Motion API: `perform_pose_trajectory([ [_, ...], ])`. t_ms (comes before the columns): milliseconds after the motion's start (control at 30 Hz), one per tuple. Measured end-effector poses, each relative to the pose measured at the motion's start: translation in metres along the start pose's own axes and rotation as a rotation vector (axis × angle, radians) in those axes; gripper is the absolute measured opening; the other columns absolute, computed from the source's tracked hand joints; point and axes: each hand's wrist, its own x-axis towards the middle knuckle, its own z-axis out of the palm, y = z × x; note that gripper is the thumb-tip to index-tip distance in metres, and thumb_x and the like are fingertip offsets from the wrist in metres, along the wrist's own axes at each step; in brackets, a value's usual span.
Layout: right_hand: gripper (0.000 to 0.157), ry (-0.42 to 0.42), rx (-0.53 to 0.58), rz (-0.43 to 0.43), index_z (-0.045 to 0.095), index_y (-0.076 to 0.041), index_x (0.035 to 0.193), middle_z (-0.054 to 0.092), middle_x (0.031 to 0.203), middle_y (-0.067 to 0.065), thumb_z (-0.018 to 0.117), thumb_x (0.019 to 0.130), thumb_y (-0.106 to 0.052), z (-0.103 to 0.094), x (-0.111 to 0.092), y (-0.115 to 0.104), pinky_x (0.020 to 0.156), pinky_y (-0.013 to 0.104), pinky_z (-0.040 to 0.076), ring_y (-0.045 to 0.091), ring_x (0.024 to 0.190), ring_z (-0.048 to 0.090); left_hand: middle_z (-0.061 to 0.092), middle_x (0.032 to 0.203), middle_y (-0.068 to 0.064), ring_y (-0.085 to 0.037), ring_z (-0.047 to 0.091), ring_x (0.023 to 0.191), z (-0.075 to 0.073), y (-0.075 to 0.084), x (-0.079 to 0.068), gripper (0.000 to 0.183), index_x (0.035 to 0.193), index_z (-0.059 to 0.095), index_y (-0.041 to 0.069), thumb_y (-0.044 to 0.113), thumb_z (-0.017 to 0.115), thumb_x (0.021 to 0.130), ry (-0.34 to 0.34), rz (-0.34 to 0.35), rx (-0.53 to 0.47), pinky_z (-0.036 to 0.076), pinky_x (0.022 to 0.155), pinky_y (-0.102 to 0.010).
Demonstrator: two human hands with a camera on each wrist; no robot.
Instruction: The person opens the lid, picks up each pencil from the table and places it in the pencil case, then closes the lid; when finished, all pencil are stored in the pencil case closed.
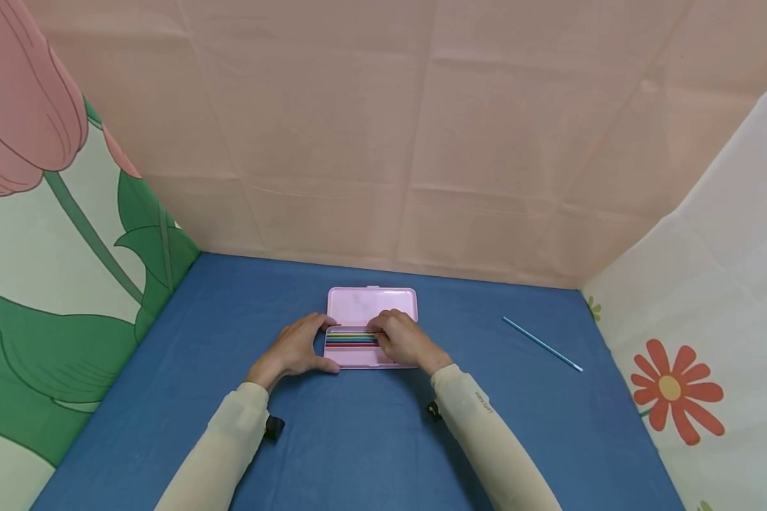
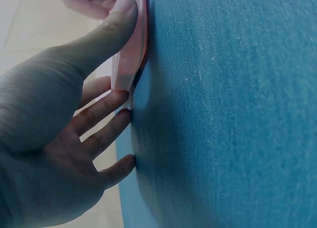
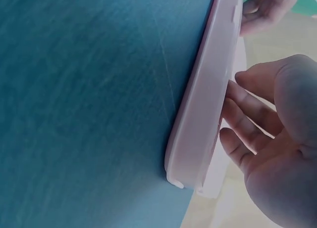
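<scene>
A pink pencil case lies on the blue cloth with its lid folded back, away from me. Several thin coloured sticks, which look like pencils, lie side by side inside. My left hand holds the case's left end, thumb at the front edge and fingers round the far side; the left wrist view shows this hand close up. Over the right part of the sticks, my right hand reaches into the case with bent fingers. In the right wrist view its fingertips dip behind the rim, so their contact is hidden.
A single light blue stick lies slantwise on the blue cloth, right of the case. A beige cloth wall rises behind, with a tulip-print wall on the left and a flower-print wall on the right.
</scene>
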Motion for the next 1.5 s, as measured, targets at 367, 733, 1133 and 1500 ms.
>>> perform_pose_trajectory([
  [367, 0.025, 0.047, 0.079, 0.000, 0.081, -0.001, 0.128, 0.083, 0.119, 0.013, 0.074, 0.104, -0.002, -0.011, -0.009, 0.003, 0.104, 0.047, 0.064, 0.027, 0.108, 0.075, 0.066, 0.146, -0.014, -0.039, 0.059, 0.139, 0.000, 0.002, 0.000, 0.090, 0.155, 0.061, 0.011, 0.037, 0.105, 0.081, 0.000, -0.004, -0.006, 0.042, 0.123, -0.070],
  [733, 0.030, 0.126, 0.121, 0.038, 0.078, 0.002, 0.133, 0.081, 0.127, 0.016, 0.073, 0.104, -0.003, -0.031, -0.047, 0.015, 0.106, 0.054, 0.064, 0.031, 0.116, 0.078, 0.067, 0.145, -0.013, -0.039, 0.059, 0.140, 0.001, 0.000, 0.000, 0.091, 0.153, 0.062, 0.011, 0.037, 0.107, 0.079, 0.008, 0.006, -0.004, 0.041, 0.124, -0.070],
  [1133, 0.032, 0.229, 0.055, 0.188, 0.076, 0.001, 0.137, 0.078, 0.138, 0.019, 0.076, 0.105, -0.004, -0.057, -0.120, 0.069, 0.116, 0.068, 0.054, 0.044, 0.135, 0.071, 0.067, 0.144, -0.013, -0.037, 0.060, 0.137, 0.001, 0.000, 0.001, 0.091, 0.153, 0.062, 0.011, 0.036, 0.107, 0.078, 0.006, -0.002, -0.003, 0.044, 0.122, -0.068],
  [1500, 0.040, 0.273, -0.044, 0.338, 0.070, 0.005, 0.143, 0.069, 0.147, 0.032, 0.076, 0.104, -0.003, -0.086, -0.183, 0.125, 0.120, 0.078, 0.043, 0.058, 0.144, 0.058, 0.067, 0.144, -0.013, -0.038, 0.060, 0.137, 0.001, 0.002, 0.001, 0.091, 0.152, 0.062, 0.011, 0.037, 0.107, 0.078, 0.004, -0.019, -0.010, 0.045, 0.122, -0.068],
])
